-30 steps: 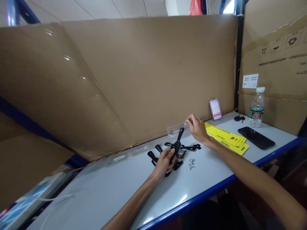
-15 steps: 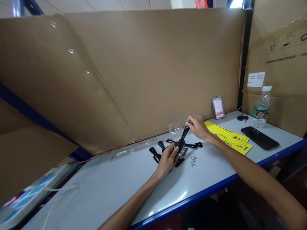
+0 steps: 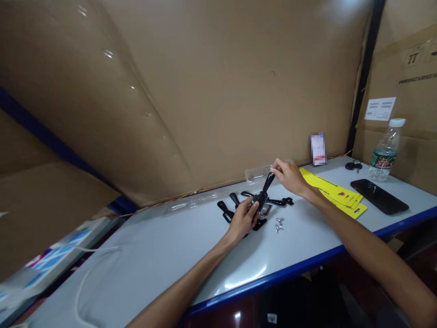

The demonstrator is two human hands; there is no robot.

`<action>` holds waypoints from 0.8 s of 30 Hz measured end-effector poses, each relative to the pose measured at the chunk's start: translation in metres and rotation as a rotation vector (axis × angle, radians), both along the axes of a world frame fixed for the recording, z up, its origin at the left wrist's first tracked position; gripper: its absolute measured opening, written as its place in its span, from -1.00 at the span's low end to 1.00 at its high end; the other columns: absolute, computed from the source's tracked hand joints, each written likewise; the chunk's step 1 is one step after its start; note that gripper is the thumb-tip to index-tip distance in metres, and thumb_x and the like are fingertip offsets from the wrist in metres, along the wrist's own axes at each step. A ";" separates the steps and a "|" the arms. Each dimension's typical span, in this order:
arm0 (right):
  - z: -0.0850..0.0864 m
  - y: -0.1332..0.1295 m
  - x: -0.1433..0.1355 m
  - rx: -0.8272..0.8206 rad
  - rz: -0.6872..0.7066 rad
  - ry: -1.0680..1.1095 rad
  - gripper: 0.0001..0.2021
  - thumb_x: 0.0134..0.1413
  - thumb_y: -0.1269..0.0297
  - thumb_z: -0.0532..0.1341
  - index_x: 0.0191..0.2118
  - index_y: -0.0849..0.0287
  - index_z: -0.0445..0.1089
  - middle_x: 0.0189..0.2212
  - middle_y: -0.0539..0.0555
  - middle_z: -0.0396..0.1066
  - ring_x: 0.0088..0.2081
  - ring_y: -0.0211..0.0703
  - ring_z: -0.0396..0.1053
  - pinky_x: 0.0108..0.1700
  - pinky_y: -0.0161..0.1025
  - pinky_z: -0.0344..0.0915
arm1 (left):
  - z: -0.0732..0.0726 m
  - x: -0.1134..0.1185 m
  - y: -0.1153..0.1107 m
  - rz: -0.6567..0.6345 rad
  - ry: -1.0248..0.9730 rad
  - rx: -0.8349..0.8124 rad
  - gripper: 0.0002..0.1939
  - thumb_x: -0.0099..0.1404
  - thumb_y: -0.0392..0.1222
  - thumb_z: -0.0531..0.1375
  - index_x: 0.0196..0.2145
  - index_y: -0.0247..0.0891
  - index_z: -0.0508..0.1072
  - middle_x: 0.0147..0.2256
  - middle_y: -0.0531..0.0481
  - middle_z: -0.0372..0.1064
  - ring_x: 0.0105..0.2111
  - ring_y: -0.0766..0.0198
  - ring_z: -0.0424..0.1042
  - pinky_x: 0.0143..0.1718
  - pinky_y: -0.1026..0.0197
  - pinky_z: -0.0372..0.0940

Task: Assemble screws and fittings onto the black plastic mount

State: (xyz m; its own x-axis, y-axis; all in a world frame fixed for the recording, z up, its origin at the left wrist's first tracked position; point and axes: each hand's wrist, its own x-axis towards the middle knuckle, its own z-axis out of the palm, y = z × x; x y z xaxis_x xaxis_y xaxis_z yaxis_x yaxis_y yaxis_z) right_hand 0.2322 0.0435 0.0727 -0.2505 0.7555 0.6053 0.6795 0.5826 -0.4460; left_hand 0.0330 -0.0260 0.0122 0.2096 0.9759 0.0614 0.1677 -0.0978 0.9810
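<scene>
A black spokeshave (image 3: 268, 183) is held tilted above the table. My left hand (image 3: 244, 218) is closed round its middle, hiding the lower part. My right hand (image 3: 288, 176) pinches the top end of its upper handle. Below and behind lie more black spokeshave parts, among them a handle (image 3: 224, 209) at the left and another piece (image 3: 283, 201) at the right; my left hand partly covers them. A few small silver wing screws (image 3: 279, 225) rest to the right of my left hand.
Yellow cards (image 3: 336, 193) lie right of my right hand, near a black phone (image 3: 378, 196). A water bottle (image 3: 385, 152) and keys (image 3: 353, 166) stand farther back. Clear plastic packaging (image 3: 258, 175) lies along the cardboard wall (image 3: 218, 100). A white cable (image 3: 82, 287) curves at left.
The camera view has tilted down and shifted slightly, so everything sits differently in frame. Both hands keep their hold on the spokeshave with little visible change.
</scene>
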 end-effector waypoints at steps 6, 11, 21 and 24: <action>-0.001 -0.003 -0.003 -0.042 -0.059 -0.101 -0.92 0.29 0.37 0.16 -0.22 0.17 0.41 -0.36 0.11 0.54 -0.30 -0.11 0.45 -0.28 -0.28 0.13 | 0.000 0.001 -0.001 0.010 0.096 0.069 -0.59 0.28 0.22 0.17 -0.38 -0.18 0.19 -0.66 0.24 0.09 -0.77 0.48 0.04 -0.76 0.41 -0.08; -0.002 -0.003 -0.003 -0.065 -0.058 -0.109 -0.93 0.24 0.38 0.20 -0.26 0.16 0.44 -0.41 0.09 0.52 -0.33 -0.12 0.42 -0.29 -0.29 0.11 | -0.002 0.000 -0.001 0.019 0.130 0.112 -0.61 0.29 0.19 0.17 -0.36 -0.20 0.25 -0.66 0.22 0.10 -0.76 0.46 0.06 -0.73 0.39 -0.05; -0.013 0.019 0.003 -0.059 0.042 0.214 -0.69 0.26 0.18 0.16 -0.45 0.20 0.50 -0.62 -0.06 0.32 -0.50 -0.26 0.24 -0.38 -0.31 0.02 | 0.000 -0.003 -0.002 -0.053 0.001 -0.074 -0.56 0.22 0.25 0.22 -0.31 -0.16 0.22 -0.65 0.27 0.05 -0.78 0.50 -0.06 -0.80 0.43 -0.20; -0.009 0.022 0.008 -0.065 0.028 0.324 -0.63 0.30 0.16 0.08 -0.41 0.21 0.53 -0.63 -0.06 0.31 -0.50 -0.25 0.26 -0.38 -0.31 0.05 | 0.002 -0.002 -0.003 -0.047 -0.027 -0.107 -0.55 0.21 0.25 0.24 -0.30 -0.16 0.22 -0.64 0.27 0.05 -0.78 0.51 -0.09 -0.81 0.44 -0.23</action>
State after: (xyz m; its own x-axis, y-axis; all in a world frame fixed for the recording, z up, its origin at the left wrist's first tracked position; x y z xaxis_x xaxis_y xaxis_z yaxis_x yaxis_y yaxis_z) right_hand 0.2403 0.0651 0.0636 -0.0742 0.7910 0.6073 0.4804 0.5620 -0.6733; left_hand 0.0308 -0.0287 0.0140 0.2552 0.9662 -0.0367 0.1383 0.0011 0.9904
